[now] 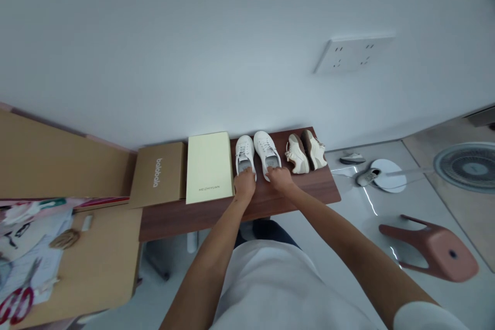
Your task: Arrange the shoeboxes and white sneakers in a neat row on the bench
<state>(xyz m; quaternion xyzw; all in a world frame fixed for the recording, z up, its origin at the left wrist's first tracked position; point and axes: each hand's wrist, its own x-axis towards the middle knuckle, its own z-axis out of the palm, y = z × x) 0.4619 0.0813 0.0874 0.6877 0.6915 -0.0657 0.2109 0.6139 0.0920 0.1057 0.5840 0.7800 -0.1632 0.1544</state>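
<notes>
Two white lace-up sneakers stand side by side on a dark wooden shelf, toes toward the wall. My left hand grips the heel of the left sneaker. My right hand has its fingers closed on the heel of the right sneaker. Left of them lies a pale yellow shoe box marked MEIZHIYUAN. To their right, a pair of cream and brown sneakers leans together, partly on their sides.
A brown babbala box stands beside the yellow one. Red-handled scissors and papers lie on the tan desk. On the floor are a pink stool, a fan and loose shoes.
</notes>
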